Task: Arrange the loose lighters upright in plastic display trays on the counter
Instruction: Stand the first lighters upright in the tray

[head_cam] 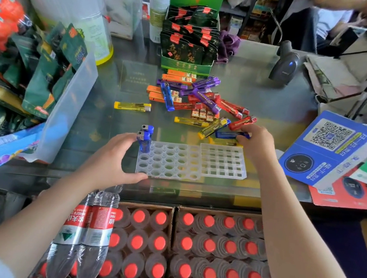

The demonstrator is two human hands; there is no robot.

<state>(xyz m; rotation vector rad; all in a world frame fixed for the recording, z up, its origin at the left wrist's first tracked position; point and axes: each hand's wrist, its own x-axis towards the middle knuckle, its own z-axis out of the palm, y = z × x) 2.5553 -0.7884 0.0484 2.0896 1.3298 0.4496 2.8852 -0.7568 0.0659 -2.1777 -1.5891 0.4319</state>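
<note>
Shop setting, glass counter (264,95) crowded with stock: green tea-packet display box (188,44) at the back, barcode scanner (285,62) back right, blue QR payment stand (329,147) at right, clear bin of snack packets (65,110) at left, crates of red-capped water bottles (188,243) below the near edge. Two clear plastic display trays lie side by side near the front edge: round-hole tray (168,162) on the left, square-grid tray (223,162) touching its right side. Two blue lighters (145,137) stand upright in the far-left corner of the round-hole tray (rest of the holes look unfilled). Left hand (110,160) cups the tray's left end, fingers curled by the standing lighters, thumb on the near edge; not closed around anything as far as I can tell. Right hand (255,140) reaches into the near side of the loose lighter pile (201,101) and pinches a blue lighter (231,134) lying flat, with yellow and red ones just beside it. One yellow lighter (133,106) lies apart to the left. Task looks barely begun. Risks: pulling the blue one could drag neighbouring lighters out or off toward the trays; the light tray may slide or tip if the left hand lets go during insertion; bumping the two standing lighters could topple them; square grid may not fit this lighter shape.
</note>
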